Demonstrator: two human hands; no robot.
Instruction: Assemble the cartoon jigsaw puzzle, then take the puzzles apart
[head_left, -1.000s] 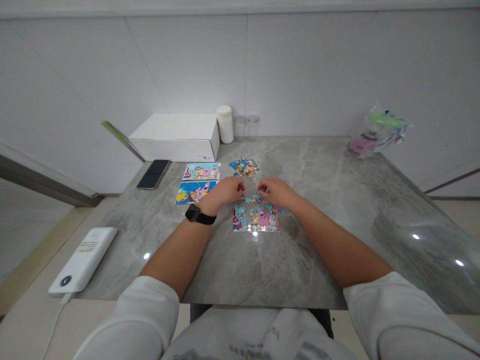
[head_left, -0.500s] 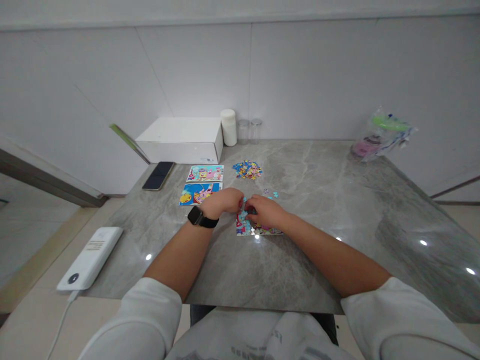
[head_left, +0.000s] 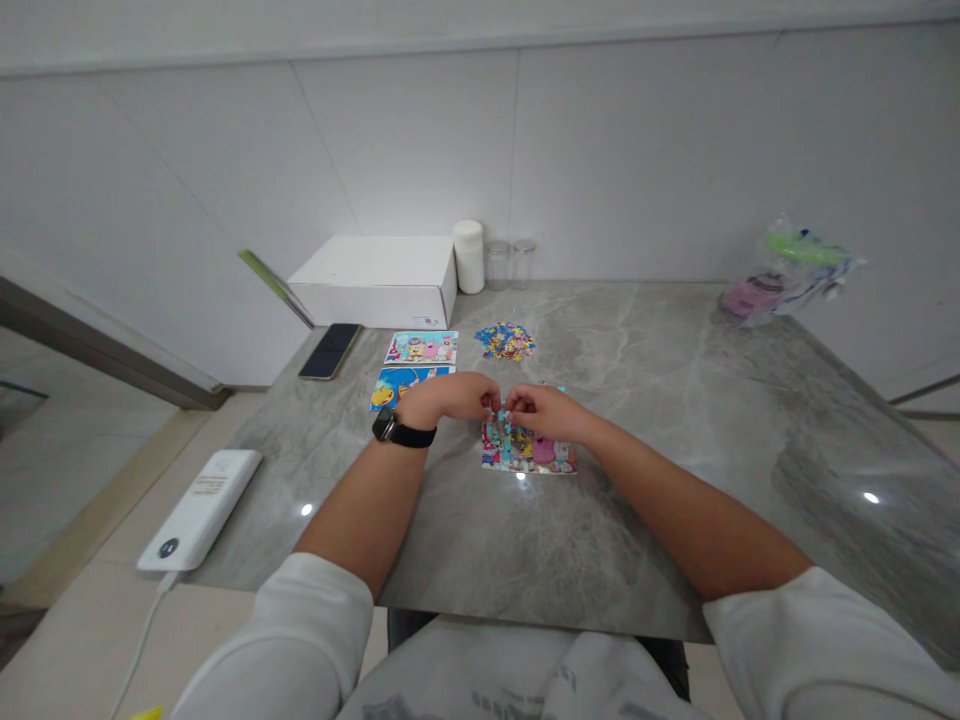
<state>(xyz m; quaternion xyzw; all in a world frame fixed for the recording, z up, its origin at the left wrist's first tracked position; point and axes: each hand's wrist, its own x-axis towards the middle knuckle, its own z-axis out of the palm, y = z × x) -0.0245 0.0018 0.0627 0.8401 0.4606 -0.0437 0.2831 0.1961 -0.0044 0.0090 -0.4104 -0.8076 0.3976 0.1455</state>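
A partly assembled jigsaw puzzle (head_left: pixel 534 456) lies flat on the table in front of me, showing colourful cartoon figures. At its upper left corner my left hand (head_left: pixel 469 396), with a black watch on the wrist, is closed with bent fingers. My right hand (head_left: pixel 550 412) comes in from the other side, its thumb and fingers pinched and covering part of the puzzle's upper edge. Small light blue puzzle pieces (head_left: pixel 503 411) show between the fingertips of both hands. Beyond the hands is a pile of loose puzzle pieces (head_left: pixel 505 341).
Two cartoon picture cards (head_left: pixel 421 347) and a phone (head_left: pixel 331 351) lie left on the grey table (head_left: pixel 637 540). Behind stand a white box (head_left: pixel 375 280), a white bottle (head_left: pixel 469 258) and two glasses (head_left: pixel 523 264). A power bank (head_left: pixel 201 510) is at the left edge, a plastic bag (head_left: pixel 780 275) far right.
My right hand has lifted back slightly from the puzzle, uncovering more of its middle. The fingertips of both hands now meet at its upper left edge. The view has shifted slightly left.
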